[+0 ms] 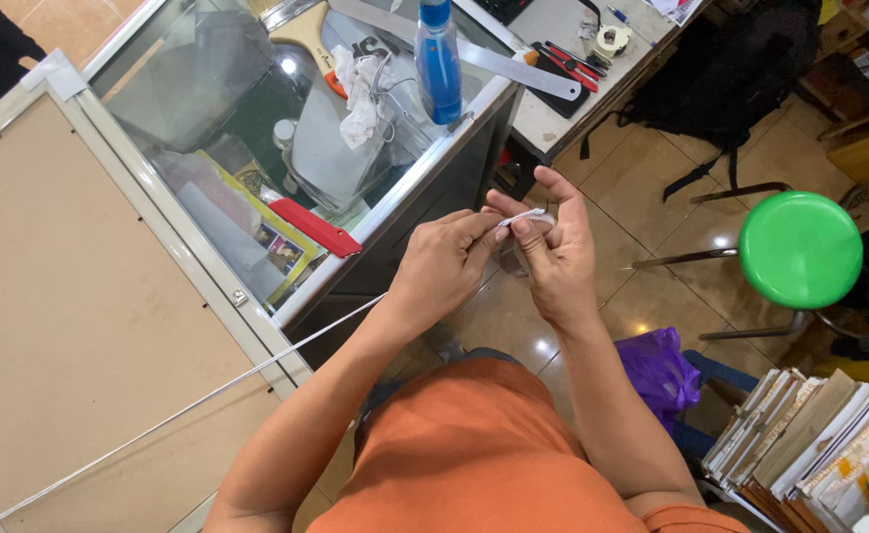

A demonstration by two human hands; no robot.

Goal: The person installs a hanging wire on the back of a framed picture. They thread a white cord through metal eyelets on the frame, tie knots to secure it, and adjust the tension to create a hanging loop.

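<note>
At frame centre, the left hand [441,265] and right hand [556,249] both pinch the end of a thin white cord [524,215] between fingertips, its long run trailing from the left hand's grip toward the lower-left corner across the backing board [79,296].

One blue spray bottle [438,61], one green stool [800,249], one purple bag [658,367], one red case [316,228], one tape roll [611,39], two hands.
</note>
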